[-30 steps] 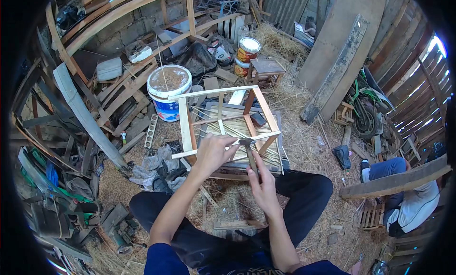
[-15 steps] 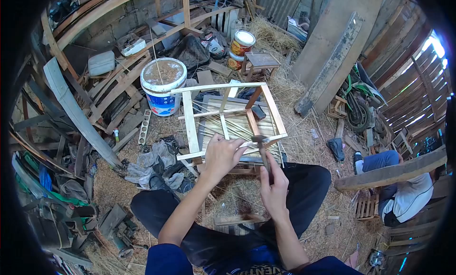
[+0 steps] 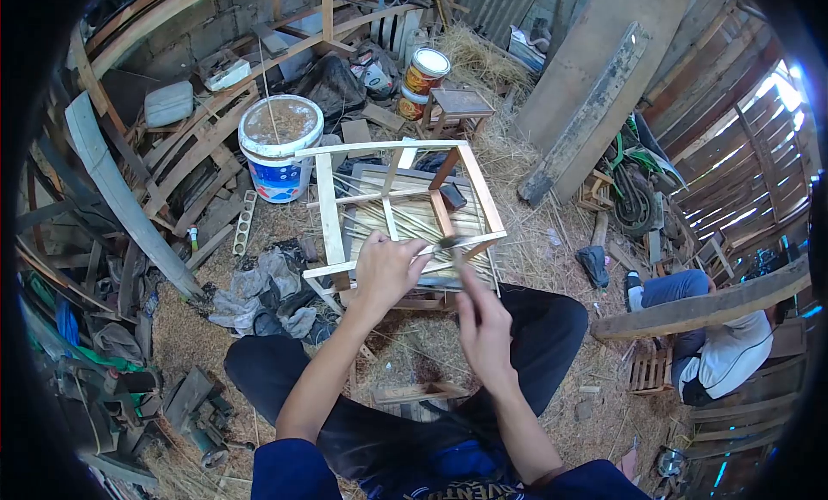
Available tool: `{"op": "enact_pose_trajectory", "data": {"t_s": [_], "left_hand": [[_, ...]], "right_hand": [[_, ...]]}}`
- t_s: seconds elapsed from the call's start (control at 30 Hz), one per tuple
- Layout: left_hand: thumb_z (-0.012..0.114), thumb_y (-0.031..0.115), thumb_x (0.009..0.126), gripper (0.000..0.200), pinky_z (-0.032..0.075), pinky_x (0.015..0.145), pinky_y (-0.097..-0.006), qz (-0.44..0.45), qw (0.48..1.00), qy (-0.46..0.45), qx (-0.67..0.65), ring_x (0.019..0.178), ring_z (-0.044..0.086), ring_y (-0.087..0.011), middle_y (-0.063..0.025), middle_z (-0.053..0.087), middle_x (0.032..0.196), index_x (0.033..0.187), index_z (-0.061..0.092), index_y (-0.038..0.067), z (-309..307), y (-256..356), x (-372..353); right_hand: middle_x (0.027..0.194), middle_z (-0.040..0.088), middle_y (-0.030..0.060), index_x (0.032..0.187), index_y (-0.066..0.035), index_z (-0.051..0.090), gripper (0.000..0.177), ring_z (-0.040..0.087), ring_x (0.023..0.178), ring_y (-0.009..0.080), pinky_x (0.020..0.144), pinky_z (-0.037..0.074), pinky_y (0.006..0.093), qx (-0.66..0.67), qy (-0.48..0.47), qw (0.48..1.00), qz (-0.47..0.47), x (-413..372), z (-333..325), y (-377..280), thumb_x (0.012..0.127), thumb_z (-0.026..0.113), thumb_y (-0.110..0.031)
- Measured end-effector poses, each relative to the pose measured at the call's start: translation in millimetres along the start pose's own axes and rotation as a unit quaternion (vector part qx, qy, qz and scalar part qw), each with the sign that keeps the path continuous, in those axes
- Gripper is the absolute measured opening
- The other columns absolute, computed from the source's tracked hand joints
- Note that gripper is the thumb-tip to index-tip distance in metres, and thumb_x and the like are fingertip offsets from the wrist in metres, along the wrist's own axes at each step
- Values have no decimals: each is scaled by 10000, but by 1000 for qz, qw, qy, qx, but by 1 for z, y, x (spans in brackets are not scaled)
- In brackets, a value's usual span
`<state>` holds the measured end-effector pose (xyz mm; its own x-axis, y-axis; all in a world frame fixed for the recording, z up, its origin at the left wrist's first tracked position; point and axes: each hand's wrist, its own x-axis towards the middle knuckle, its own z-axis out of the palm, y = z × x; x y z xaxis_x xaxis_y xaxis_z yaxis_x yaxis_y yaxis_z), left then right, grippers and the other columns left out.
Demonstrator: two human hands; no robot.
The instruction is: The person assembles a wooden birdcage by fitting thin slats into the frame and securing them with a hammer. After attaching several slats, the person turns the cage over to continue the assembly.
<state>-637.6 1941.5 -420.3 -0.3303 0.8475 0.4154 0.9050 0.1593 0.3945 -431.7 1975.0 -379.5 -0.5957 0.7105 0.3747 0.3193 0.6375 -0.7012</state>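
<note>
The person sits cross-legged in dark trousers on a dirt floor [image 3: 405, 353] strewn with straw and wood scraps, inside a cluttered shed of rough boards. Both bare forearms reach forward over the knees.

The right hand [image 3: 483, 327] is raised just in front of the lap. Its fingers are closed around the handle of a hammer with a dark metal head [image 3: 448, 239], which is motion-blurred and sits at the near rail of the frame. The left hand [image 3: 385, 271] is just beside it to the left, palm down, with its fingers curled shut on that same rail.

The open box-shaped frame of pale wooden slats [image 3: 329, 215] stands on the floor right before the knees. A bundle of thin bamboo strips [image 3: 414, 224] lies inside it.

A heap of grey rags [image 3: 259, 284] lies left of the frame. Beyond is a white plastic bucket with a blue label [image 3: 278, 150]. Farther back stand a small wooden stool [image 3: 455, 103] and stacked orange-and-white tins [image 3: 426, 71].

A long weathered plank [image 3: 586, 112] leans at the right. At the far right another person in blue trousers and a white top [image 3: 720, 349] sits on the floor, well apart.
</note>
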Motion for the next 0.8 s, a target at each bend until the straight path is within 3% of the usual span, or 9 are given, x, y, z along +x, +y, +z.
{"op": "enact_pose_trajectory", "data": {"t_s": [0.03,0.13,0.17,0.27,0.3,0.4,0.57,0.67,0.8], "left_hand": [[793,376,910,212,476,768,-392,3,1000,3,-7,659,620,-292,-65,782,780,1007,845,195,1,1,0],[796,375,908,213,477,760,-392,3,1000,19,-19,651,616,-294,-68,782,782,1008,845,194,2,-4,2],[798,376,907,213,477,758,-392,3,1000,20,-24,648,615,-295,-69,781,780,1006,845,193,3,-2,1],[801,374,907,213,469,751,-392,13,999,25,-31,628,610,-298,-78,774,767,994,837,183,4,0,-3],[802,371,906,207,468,752,-392,11,999,22,-33,629,610,-298,-78,771,762,985,833,182,2,1,-3],[806,361,903,187,468,749,-394,7,998,31,-45,629,610,-297,-77,760,739,953,823,182,1,1,-1],[815,359,894,179,474,743,-400,8,999,29,-34,638,609,-300,-78,743,704,915,815,181,1,2,-3],[821,369,885,189,481,743,-402,2,998,31,-46,657,610,-307,-79,745,704,942,828,188,6,1,-3],[831,375,871,211,500,742,-407,-4,999,34,-43,663,621,-312,-89,743,699,978,845,193,3,3,-4]], "right_hand": [[1284,715,271,1460,40,604,415,726,1156,388,990,549,453,1,-41,998,39,0,-1,4,1056,617,-52],[1264,712,277,1479,19,596,435,727,1141,397,979,553,449,4,87,996,15,3,-2,-15,1049,618,-45],[1205,719,266,1489,7,590,451,735,1083,396,923,569,439,30,116,993,19,4,-2,-21,1041,623,-39],[1148,724,240,1491,1,586,460,741,1022,381,856,577,429,-5,115,992,-52,8,-3,-21,1034,629,-29],[1086,724,217,1474,-23,611,451,742,925,367,794,575,427,-6,106,992,-73,10,1,-16,1023,645,-22],[1041,719,194,1466,-48,629,457,738,838,352,753,574,429,-39,-7,999,-29,12,-2,-9,1011,665,-16],[996,701,196,1461,-87,641,460,722,790,374,708,569,446,4,60,996,-60,10,-5,-25,1007,675,-24],[965,688,182,1470,-56,629,482,703,747,325,706,566,423,-80,-61,995,-25,14,-12,-13,996,667,23],[1001,694,198,1471,-95,628,476,721,821,385,730,574,454,-5,71,995,-71,18,-13,-35,1002,667,-19]]}}
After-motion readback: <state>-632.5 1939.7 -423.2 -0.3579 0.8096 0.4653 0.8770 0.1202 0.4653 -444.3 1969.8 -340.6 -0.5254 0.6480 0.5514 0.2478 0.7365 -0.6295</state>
